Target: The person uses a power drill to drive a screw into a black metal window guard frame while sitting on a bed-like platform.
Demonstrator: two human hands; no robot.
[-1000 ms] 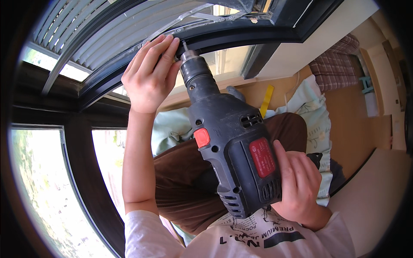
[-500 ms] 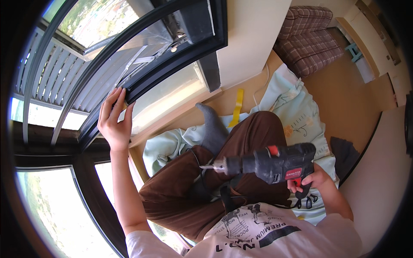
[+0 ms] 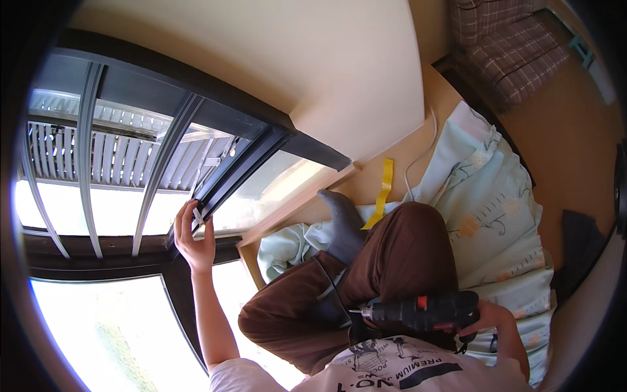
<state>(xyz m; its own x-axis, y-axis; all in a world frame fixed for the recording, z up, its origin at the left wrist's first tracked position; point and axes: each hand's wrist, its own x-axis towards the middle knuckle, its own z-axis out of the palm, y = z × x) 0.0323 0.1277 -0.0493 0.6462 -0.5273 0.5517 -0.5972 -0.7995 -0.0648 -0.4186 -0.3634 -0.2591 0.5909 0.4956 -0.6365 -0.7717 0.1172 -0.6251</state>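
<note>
My right hand (image 3: 491, 320) grips the handle of a black and red corded power drill (image 3: 421, 312). The drill lies level over my lap, and its metal bit (image 3: 358, 311) points left. My left hand (image 3: 194, 245) is raised to the dark window frame (image 3: 238, 168), its fingertips at the lower part of the rail. Between thumb and fingers shows a small pale piece, too small to name. A metal stay arm (image 3: 208, 163) runs along the frame just above that hand.
Vertical bars (image 3: 153, 173) cross the window opening at left. Yellow tape (image 3: 381, 196) and a white cord (image 3: 423, 157) lie beside a pale green floral cloth (image 3: 486, 215) under my crossed legs (image 3: 405, 261). A plaid sofa (image 3: 513, 55) stands at far right.
My head view has turned, so the window shows more of its bars and wall. The drill has come lower and nearer my body. My left hand stays at the window frame.
</note>
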